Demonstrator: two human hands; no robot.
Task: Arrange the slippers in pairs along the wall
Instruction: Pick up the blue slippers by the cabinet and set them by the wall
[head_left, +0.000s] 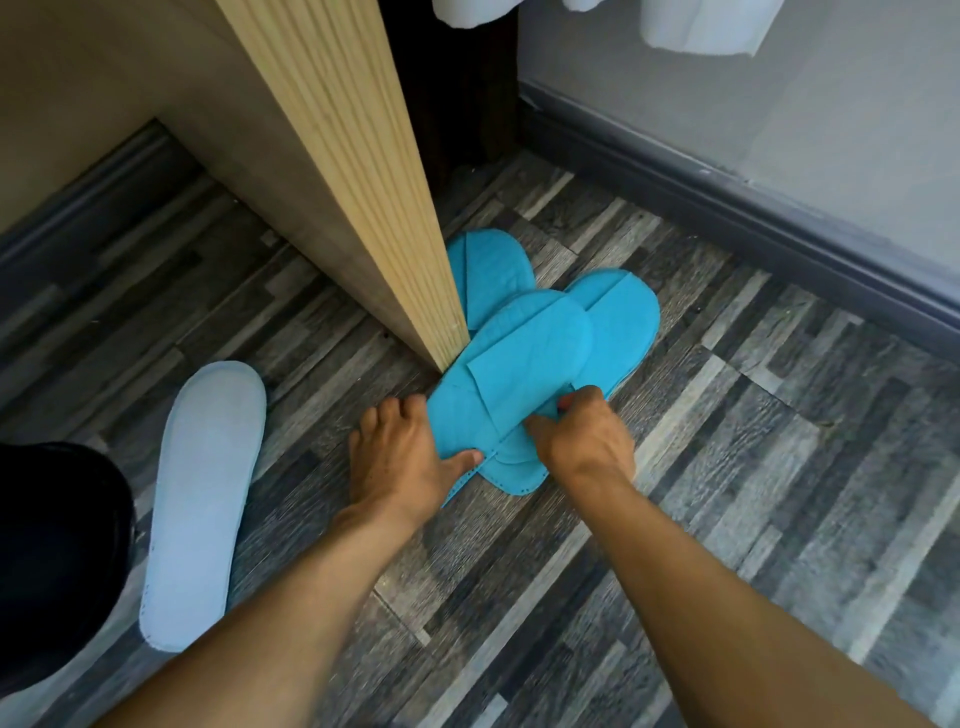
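Three turquoise slippers lie overlapping on the floor beside the wooden panel. The top turquoise slipper (524, 364) is gripped at its heel end by both hands: my left hand (400, 452) on its left edge, my right hand (582, 431) pinching its right edge. A second turquoise slipper (623, 317) lies partly under it to the right. The third turquoise slipper (488, 270) sits behind, partly hidden by the panel. A pale blue slipper (202, 488) lies sole up at the left, apart from the others.
A ribbed wooden panel (363, 171) stands upright just left of the turquoise slippers. A grey wall with a dark skirting board (753, 208) runs along the right. White cloth (701, 26) hangs at the top. A dark-clothed leg (52, 545) is at the left edge.
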